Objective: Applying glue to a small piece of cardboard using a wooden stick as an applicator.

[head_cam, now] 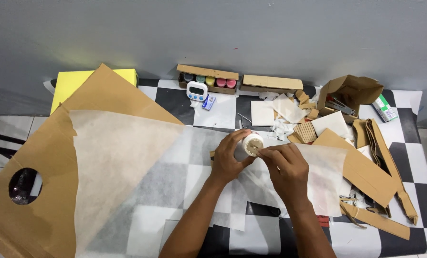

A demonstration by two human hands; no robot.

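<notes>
Cardboard sheet [36, 191], big, far left, round hole cut near its left edge, tilted off the table edge. Yellow block [72, 82] behind it, far left by the wall. Thin white paper [113, 162] draped over cardboard and checkered table [175, 95], spread flat, probably as a work layer.

Centre far: open box of paint pots [207, 79] against the wall, white timer [197, 91] just in front, small blue-white item beside it; parked at the back, out of the working area.

Centre near: left hand [227, 160] wrapped shut around a small white bottle [249, 144], tipped so the cap end faces right and up, steadied for the other hand. Right hand [285, 167] just beside, fingertips pinched closed at the bottle cap, touching it; twist or pull, cannot tell. Bottle held above the paper, mid table, not resting on it as far as visible.

Right: flat brown box [272, 83] by the wall, white paper scraps [282, 117] and cardboard offcuts [366, 172] piled loose, long strips trailing near right. Open carton [349, 93] far right with metal tool inside, blurred. Small green-white pack [384, 108] at far right edge.
</notes>
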